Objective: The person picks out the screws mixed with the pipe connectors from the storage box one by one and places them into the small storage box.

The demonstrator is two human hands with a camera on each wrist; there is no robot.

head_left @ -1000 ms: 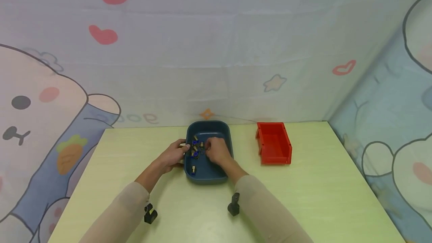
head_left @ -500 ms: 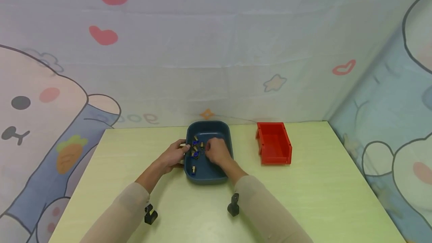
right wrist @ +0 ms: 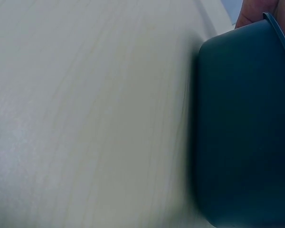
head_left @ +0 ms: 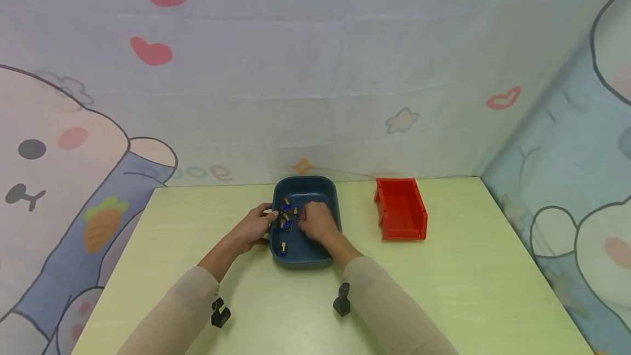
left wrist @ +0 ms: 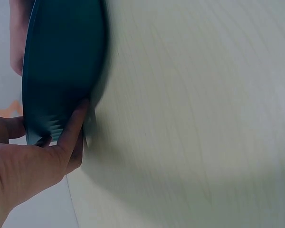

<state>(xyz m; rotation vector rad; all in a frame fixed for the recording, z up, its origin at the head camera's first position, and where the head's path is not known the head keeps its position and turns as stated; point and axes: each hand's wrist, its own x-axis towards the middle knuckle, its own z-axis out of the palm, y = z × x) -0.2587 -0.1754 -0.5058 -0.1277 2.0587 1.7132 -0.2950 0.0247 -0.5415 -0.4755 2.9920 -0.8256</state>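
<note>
A dark blue plastic tub [head_left: 300, 263] sits on the table at centre. My left hand [head_left: 253, 228] grips its left side, thumb over the rim and fingers against the outer wall, as the left wrist view [left wrist: 42, 161] also shows. Inside the tub, toward its left, lie several small brass fittings [head_left: 286, 218], some with blue collars. One brass fitting [head_left: 283, 247] lies apart near the front left corner. My right hand [head_left: 319, 221] reaches into the tub with curled fingers, its fingertips right beside the pile. I cannot tell whether a fitting is between them. In the right wrist view the tub's wall [right wrist: 247, 123] hides most of this hand.
An open red bin [head_left: 400, 210] stands on the table to the right of the tub. The pale wood-grain table [head_left: 473, 278] ends at a curtain [head_left: 315, 97] printed with cartoon figures, which hangs behind it and at the sides. Black camera mounts [head_left: 220, 314] sit at both wrists.
The fingers of my right hand shift very slightly within the tub. My left hand, the tub and the red bin keep their places.
</note>
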